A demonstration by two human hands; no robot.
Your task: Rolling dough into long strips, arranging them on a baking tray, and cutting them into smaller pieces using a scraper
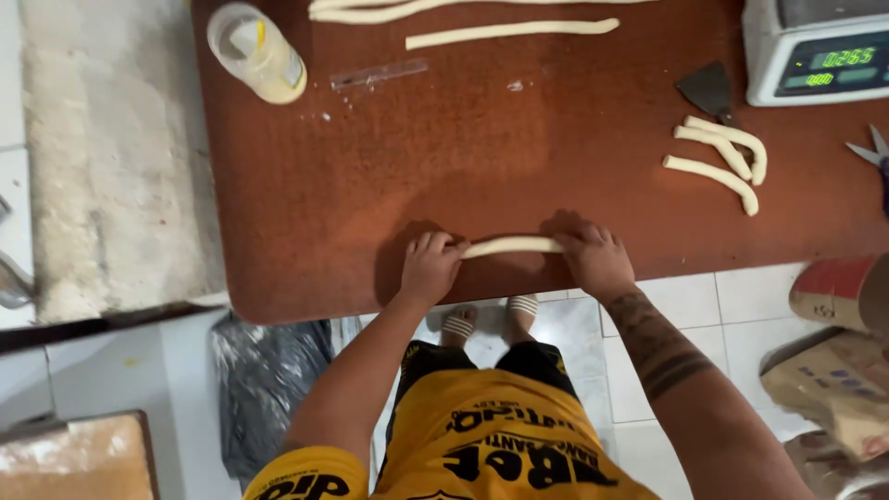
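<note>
Reddish-brown laminate covers the table, which fills the upper part of the view; its near edge runs just above the person's feet.

Far left, beside the table: a rough grey concrete slab.

Upper left of the table: a clear plastic bottle lies tilted, with a pale yellowish liquid inside. Just to its right lies a clear ruler.

Top edge, centre: two long dough ropes lie roughly parallel, one partly cut off by the frame.

Near edge, centre: the left hand rests palm down, fingers curled over the left end of the dough strip. The strip lies flat on the table, close to the near edge, running left to right between the two hands. The right hand rests palm down over the right end of the strip, fingers slightly spread. Both hands press on the strip from above; neither lifts it off the surface.

Right of centre: a metal scraper lies flat. Just below it lie three short curved dough pieces, close together, two of them touching.

Upper right corner: a white digital scale with a lit green display.

Right edge: scissors, only partly in view.

Below the table, right: brown paper sacks stand on the white tiled floor.
</note>
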